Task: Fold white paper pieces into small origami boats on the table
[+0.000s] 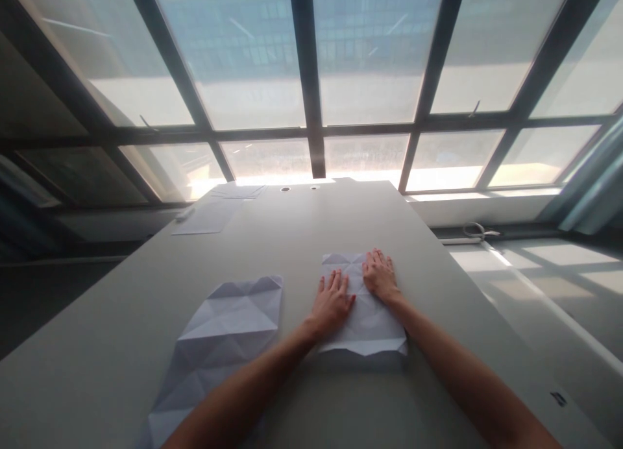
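Note:
A creased white sheet of paper (365,322) lies on the table under both my hands. My left hand (333,301) rests flat on its left side, with the fingers stretched out. On the upper right edge of the same sheet, my right hand (379,274) lies with its fingers extended. The sheet's near edge is bent up a little and casts a shadow. To the left sits a second, larger creased paper (226,332), partly hidden behind my left forearm.
The white table (302,241) runs toward a wall of framed windows (367,53). Flat white sheets (209,217) lie at its far left. Two round holes show near the far edge. A coiled cable (479,230) is on the ledge at the right.

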A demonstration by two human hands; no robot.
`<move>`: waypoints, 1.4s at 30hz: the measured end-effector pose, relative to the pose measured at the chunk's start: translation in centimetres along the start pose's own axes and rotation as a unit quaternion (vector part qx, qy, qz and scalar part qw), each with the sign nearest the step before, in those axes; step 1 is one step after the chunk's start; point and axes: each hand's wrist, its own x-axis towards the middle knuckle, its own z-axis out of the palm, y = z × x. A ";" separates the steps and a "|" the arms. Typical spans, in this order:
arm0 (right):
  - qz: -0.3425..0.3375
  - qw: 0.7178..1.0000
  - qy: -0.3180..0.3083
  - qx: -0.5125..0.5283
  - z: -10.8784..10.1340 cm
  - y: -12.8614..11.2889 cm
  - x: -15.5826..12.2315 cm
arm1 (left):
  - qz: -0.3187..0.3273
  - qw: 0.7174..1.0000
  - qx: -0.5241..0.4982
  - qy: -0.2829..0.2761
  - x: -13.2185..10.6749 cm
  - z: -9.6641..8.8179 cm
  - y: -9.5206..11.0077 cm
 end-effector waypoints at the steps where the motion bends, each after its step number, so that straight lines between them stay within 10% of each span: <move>1: -0.003 1.000 0.014 -0.003 -0.4 -0.2 0.4 | 0.003 1.000 -0.003 -0.004 0.0 0.1 0.0; 5: -0.082 0.995 0.056 -0.015 -1.3 -2.3 0.5 | -0.011 1.000 0.000 -0.005 0.5 0.6 -0.9; 11: -0.123 0.990 -0.059 0.046 -0.1 -5.7 -4.3 | -0.007 1.000 0.013 -0.007 0.9 1.0 -2.2; 22: -0.038 0.999 -0.034 0.007 -0.8 0.2 -4.1 | -0.018 0.999 0.026 0.023 1.0 -0.3 -1.4; 33: -0.065 0.996 0.052 0.006 -2.3 -1.8 -4.6 | 0.036 0.999 -0.019 -0.003 -0.6 0.7 0.5; 42: -0.117 0.990 -0.054 0.052 -0.6 -4.1 -7.2 | 0.040 0.999 0.003 0.008 -0.2 0.8 -0.4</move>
